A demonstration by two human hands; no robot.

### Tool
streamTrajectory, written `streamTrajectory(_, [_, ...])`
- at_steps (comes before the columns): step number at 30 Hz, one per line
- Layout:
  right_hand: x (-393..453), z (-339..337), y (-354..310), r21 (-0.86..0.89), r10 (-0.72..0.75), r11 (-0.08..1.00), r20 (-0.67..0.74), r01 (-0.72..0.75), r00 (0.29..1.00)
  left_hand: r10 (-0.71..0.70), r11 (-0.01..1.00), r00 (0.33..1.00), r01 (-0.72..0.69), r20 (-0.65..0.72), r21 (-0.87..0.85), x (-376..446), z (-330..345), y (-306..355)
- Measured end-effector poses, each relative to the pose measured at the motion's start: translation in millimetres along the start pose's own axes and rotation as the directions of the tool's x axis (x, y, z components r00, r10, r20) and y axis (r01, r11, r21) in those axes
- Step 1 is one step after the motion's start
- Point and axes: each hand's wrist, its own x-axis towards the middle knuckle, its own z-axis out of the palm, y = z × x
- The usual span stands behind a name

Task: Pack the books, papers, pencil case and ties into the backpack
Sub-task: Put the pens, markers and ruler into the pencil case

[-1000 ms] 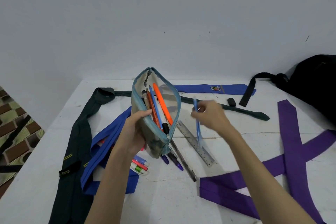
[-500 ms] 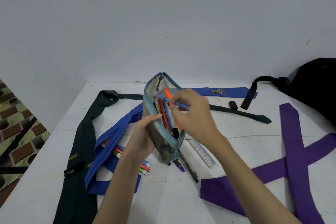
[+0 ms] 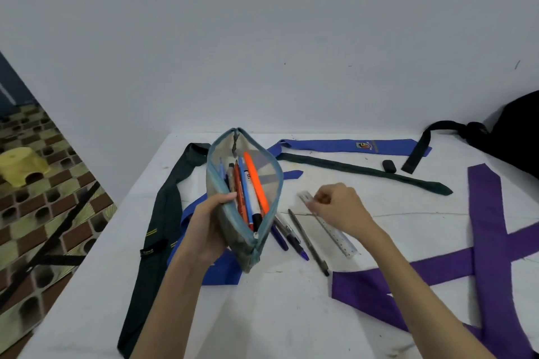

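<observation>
My left hand (image 3: 207,230) holds an unzipped grey-green pencil case (image 3: 230,230) with a blue zip, mouth up, above the white table (image 3: 262,315). Several pens and an orange marker (image 3: 256,183) stand inside it. To its right, my right hand (image 3: 338,207) pinches the far end of a clear ruler (image 3: 335,234) that lies on the table. Between case and ruler lie three pens (image 3: 294,237). A dark green tie (image 3: 157,230), a blue tie (image 3: 335,145) and a purple tie (image 3: 484,230) are spread over the table. The black backpack (image 3: 516,134) sits at the far right.
A small black eraser (image 3: 389,166) lies near the backpack strap (image 3: 417,151). A second dark green tie (image 3: 364,172) runs across the back. The table meets the grey wall at the rear. Left of the table, a patterned floor holds a yellow stool (image 3: 20,165).
My right hand put the blue pen into the pencil case, then moved right and down onto the ruler's far end. The left hand kept the case upright.
</observation>
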Motion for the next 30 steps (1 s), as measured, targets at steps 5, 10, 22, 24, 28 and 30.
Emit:
streamTrajectory(5, [-5,36,20,-0.198,0.077,0.979,0.161,-0.044,0.984,0.012,1.0,0.999,-0.012,-0.044,-0.016,-19,-15,-2])
streamTrajectory(10, [3,34,20,-0.178,0.06,0.983,0.134,-0.035,0.989,0.043,0.999,0.995,-0.045,-0.088,-0.023,-28,-17,-4])
streamTrajectory(22, [-29,-20,-89,0.463,-0.262,0.848,-0.058,0.259,0.963,0.028,1.0,0.999,-0.027,-0.032,0.011,-30,15,-17])
streamTrajectory(24, [-28,-7,-89,0.256,-0.296,0.925,0.028,0.28,0.955,0.033,0.999,0.999,-0.033,-0.005,-0.003,-30,18,-19])
streamTrajectory(28, [-23,-6,-82,0.199,-0.321,0.928,-0.002,0.315,0.947,0.009,1.0,1.0,-0.009,0.004,-0.021,-29,18,-20])
streamTrajectory(30, [-18,-11,-77,0.262,-0.288,0.914,-0.113,0.308,0.951,-0.002,1.0,1.0,0.002,-0.015,-0.026,-29,15,-21])
